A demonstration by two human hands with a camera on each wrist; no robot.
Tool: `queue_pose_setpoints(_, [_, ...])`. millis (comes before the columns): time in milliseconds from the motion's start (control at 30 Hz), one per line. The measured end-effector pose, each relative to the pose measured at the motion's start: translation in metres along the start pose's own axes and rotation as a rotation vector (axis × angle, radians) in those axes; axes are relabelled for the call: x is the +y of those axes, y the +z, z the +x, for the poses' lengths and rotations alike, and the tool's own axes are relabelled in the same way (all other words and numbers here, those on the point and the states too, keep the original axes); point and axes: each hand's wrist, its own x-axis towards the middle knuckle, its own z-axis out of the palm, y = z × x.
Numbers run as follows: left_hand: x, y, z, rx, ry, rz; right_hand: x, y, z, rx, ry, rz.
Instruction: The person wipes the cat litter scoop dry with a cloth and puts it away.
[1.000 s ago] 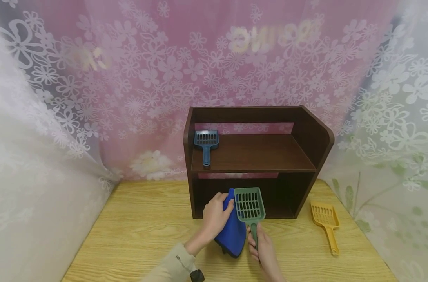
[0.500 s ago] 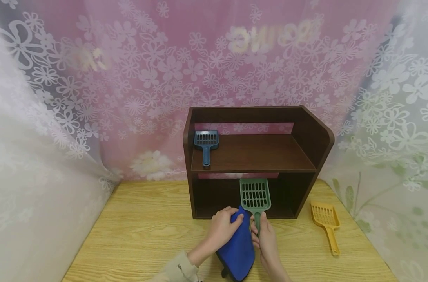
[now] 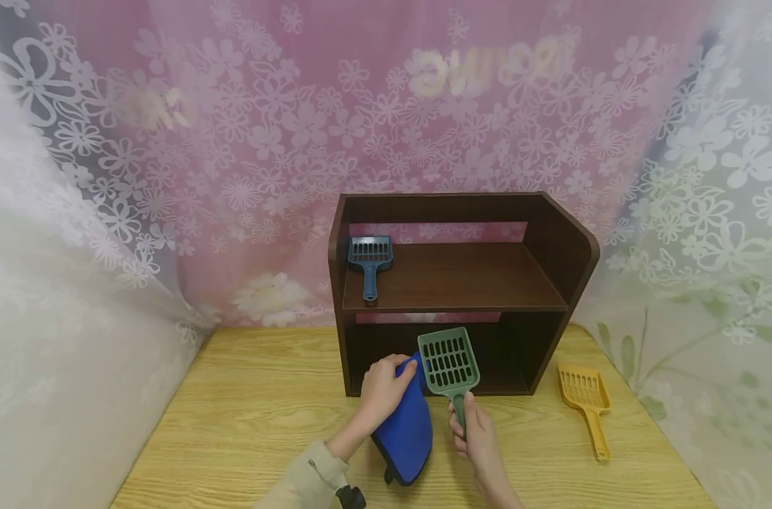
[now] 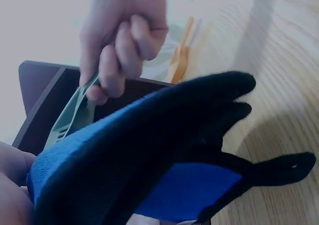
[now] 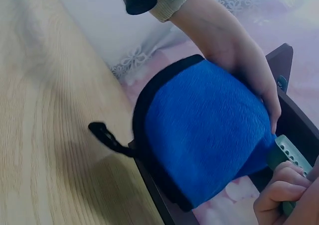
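Observation:
My left hand [image 3: 381, 390] grips the upper end of a blue plush mitt [image 3: 404, 431] with black trim. The mitt hangs down towards the front of the table, its black hanging loop [image 5: 107, 138] dangling in the right wrist view. With its thumb along the handle, my right hand [image 3: 478, 438] holds a green litter scoop [image 3: 448, 359], slotted head up. The scoop's left rim is right at the mitt's top, and a bit of blue shows through its slots. In the left wrist view the mitt's black-edged hem [image 4: 199, 105] faces the camera and covers part of the scoop.
Behind the hands stands a dark brown two-tier shelf [image 3: 456, 279]. A blue litter scoop [image 3: 370, 265] lies on its upper tier at the left. To the right of the shelf, a yellow litter scoop [image 3: 586, 403] lies on the wooden table [image 3: 265, 396]. Floral curtains surround the table.
The mitt first slid down along the scoop towards me, then went back up and to the left. The green scoop rose, then lowered and shifted left, tilting slightly.

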Motion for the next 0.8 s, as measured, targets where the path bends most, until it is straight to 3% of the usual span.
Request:
queue_pose_setpoints(233, [-0.011,-0.012,0.009,-0.032,-0.061,-0.111,0.002,-0.007,-0.007,-0.054,0.048,-0.080])
queue_pose_setpoints(367, [-0.015,-0.019,0.013,-0.070,-0.010,-0.103,0.006,-0.015,-0.009,-0.105,0.083,-0.130])
queue_pose_setpoints(567, [-0.022,-0.026,0.018,-0.188,0.097,-0.090,0.005,-0.030,-0.009,-0.236,0.097,-0.228])
queue_pose_setpoints(800, [-0.023,-0.028,0.020,-0.262,0.105,-0.117,0.004,-0.040,-0.008,-0.369,0.121,-0.251])
